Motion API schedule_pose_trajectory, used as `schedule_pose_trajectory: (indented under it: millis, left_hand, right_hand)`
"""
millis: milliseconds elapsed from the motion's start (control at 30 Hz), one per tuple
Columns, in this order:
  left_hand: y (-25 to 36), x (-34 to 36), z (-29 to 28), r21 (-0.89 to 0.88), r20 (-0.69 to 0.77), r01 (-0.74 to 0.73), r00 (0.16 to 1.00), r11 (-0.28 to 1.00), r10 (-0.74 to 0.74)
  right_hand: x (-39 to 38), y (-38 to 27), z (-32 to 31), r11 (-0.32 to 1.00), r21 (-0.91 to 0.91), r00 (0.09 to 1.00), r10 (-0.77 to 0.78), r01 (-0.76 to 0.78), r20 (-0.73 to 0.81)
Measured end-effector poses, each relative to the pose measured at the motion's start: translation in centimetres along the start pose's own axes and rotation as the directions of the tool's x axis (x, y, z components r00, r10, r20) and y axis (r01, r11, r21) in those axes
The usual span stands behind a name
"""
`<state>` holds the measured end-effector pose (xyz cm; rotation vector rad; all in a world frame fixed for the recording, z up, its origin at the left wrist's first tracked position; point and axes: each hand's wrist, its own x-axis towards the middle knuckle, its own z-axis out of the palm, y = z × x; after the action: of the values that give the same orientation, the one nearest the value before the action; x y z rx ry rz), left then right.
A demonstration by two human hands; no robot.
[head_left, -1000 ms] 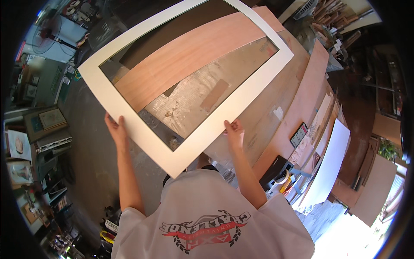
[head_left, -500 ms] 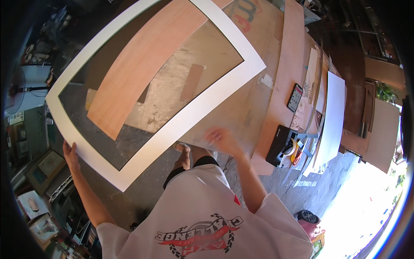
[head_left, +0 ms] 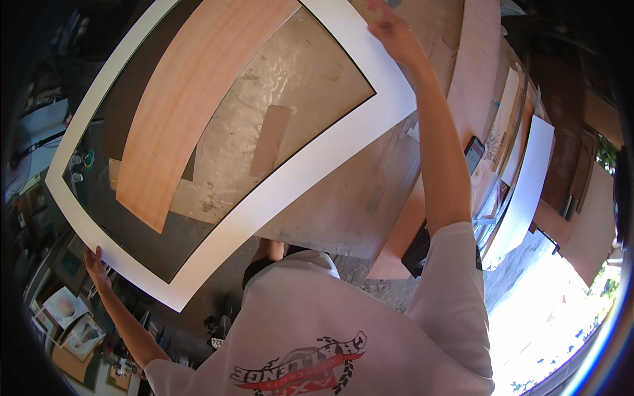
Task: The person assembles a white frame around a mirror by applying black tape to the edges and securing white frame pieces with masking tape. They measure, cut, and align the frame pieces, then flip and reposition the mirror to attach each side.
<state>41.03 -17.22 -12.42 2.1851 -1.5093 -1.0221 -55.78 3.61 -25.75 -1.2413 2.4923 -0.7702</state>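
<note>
A large white picture mat (head_left: 277, 191) with a wide rectangular opening is held up at a slant in front of me. My left hand (head_left: 97, 267) grips its lower left border, thumb on the white face. At the mat's upper right edge is my right hand (head_left: 396, 43), its fingers apart and slightly blurred; whether they touch the edge I cannot tell. Through the opening appear a long reddish wood sheet (head_left: 178, 99) and a small brown strip (head_left: 269, 140), both on the worktable (head_left: 323, 224).
To the right, a long wood board (head_left: 472, 72) runs along the table, with a phone (head_left: 474, 153), a white sheet (head_left: 528, 185) and a black box (head_left: 416, 252), partly hidden by my arm. Framed pictures (head_left: 82, 336) stand at lower left. Brown panels (head_left: 584, 224) lean at far right.
My right hand has swung up and forward from near my lap to the mat's upper right edge. The mat's left side has shifted left and down with my left hand.
</note>
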Motion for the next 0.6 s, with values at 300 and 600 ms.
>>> schedule_pose_trajectory:
  millis: [300,600]
  left_hand:
    - [4.5,-2.8,-0.4,-0.096,-0.079,-0.158,0.985,0.983,0.151]
    - [13.4,-5.3,-2.9,0.001,-0.069,-0.363,0.930,0.932,0.362]
  right_hand:
    - [4.1,-1.5,2.6,0.994,0.077,0.968,0.053,-0.074,0.247]
    - [-6.5,-5.1,-8.1,0.933,0.358,1.000,0.027,-0.028,0.006]
